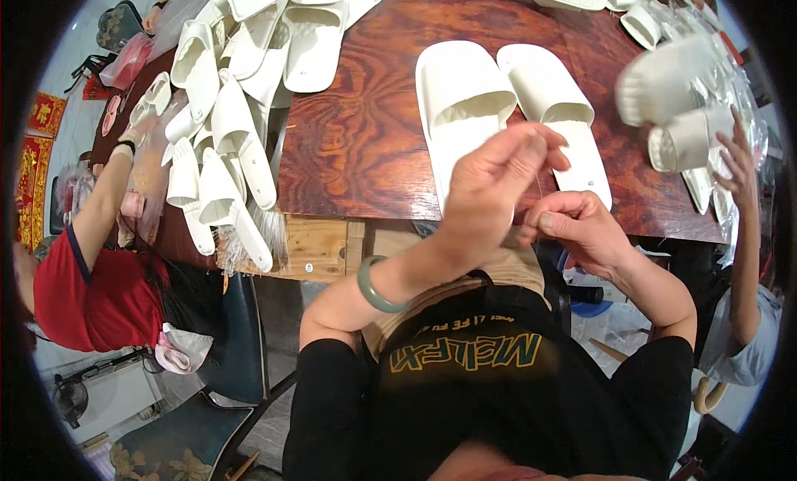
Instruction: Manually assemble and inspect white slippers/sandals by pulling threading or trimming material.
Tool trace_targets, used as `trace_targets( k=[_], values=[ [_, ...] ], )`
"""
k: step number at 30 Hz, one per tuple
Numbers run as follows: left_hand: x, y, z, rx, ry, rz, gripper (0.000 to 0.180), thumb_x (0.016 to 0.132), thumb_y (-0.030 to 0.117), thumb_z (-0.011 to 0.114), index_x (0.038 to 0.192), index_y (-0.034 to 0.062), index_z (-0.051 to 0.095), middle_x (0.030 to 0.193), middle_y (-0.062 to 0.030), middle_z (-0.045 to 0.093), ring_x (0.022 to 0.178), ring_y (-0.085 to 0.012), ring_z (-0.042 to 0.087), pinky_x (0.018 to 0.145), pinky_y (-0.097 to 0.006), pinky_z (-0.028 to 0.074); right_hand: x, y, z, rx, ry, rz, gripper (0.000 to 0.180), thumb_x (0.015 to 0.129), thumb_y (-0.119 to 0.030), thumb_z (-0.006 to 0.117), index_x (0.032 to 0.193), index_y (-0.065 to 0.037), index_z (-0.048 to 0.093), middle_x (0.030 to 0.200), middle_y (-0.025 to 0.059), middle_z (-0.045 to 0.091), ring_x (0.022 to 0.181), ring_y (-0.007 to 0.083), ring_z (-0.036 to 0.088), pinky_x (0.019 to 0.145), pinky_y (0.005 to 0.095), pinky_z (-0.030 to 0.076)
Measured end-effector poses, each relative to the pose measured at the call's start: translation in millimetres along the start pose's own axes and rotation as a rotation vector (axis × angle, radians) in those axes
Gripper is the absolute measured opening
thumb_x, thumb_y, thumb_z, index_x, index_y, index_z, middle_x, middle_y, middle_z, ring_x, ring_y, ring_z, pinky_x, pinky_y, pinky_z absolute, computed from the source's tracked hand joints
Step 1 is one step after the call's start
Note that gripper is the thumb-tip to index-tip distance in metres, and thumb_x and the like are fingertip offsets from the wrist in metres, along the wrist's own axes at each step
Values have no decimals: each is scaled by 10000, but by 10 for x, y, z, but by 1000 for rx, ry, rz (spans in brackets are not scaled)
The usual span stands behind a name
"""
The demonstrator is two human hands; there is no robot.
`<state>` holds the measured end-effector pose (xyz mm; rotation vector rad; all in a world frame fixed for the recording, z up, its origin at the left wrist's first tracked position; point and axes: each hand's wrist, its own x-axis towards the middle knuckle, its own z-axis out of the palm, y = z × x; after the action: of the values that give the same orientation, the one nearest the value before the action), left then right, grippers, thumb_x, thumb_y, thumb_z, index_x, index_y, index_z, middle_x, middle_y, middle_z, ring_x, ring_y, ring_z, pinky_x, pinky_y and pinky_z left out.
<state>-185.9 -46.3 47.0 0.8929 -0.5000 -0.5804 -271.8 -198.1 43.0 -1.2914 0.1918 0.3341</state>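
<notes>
A pair of white slide slippers lies in front of me with toes pointing away: the left slipper and the right slipper. My left hand is raised over the heel of the left slipper, thumb and fingers pinched together. A green bangle circles that wrist. Lower and to the right, my right hand is also closed in a pinch, just in front of the table edge. Something very thin, perhaps a strand, seems to run between the two hands. It is too fine to name.
A heap of white slippers fills the table's left, above a bundle of thin clear strands. On the right, a co-worker's hand is beside blurred slippers. A person in a red shirt reaches in at left. A dark chair stands nearby.
</notes>
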Motion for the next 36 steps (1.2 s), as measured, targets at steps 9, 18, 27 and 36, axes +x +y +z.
trace_targets(
  k=[9,18,27,36],
  values=[
    [1293,167,-1088,808,155,141,349,934,268,479,1013,-44,614,908,-72,646,828,-138,565,730,-274,469,238,-74,-130,132,56,259,212,908,-169,553,985,24,593,759,79,635,643,138,630,526,221,480],
    [1415,-117,-1607,1225,149,187,208,783,185,545,784,26,679,817,-162,659,787,-292,642,708,-384,484,699,-228,76,98,148,419,153,847,-106,566,900,37,582,706,89,615,535,145,603,416,229,470],
    [1399,-126,-1690,1182,122,224,180,730,160,561,754,13,664,714,-185,632,680,-291,625,620,-390,471,487,-112,93,-40,99,482,213,865,-165,570,928,37,588,719,94,623,537,147,612,413,221,461],
    [1380,-4,-1592,954,330,68,449,921,323,457,711,-46,603,627,-95,610,602,-186,591,623,-311,467,1114,-204,71,-72,183,229,226,871,-166,578,942,49,582,771,87,624,562,157,630,415,220,458]
  ],
)
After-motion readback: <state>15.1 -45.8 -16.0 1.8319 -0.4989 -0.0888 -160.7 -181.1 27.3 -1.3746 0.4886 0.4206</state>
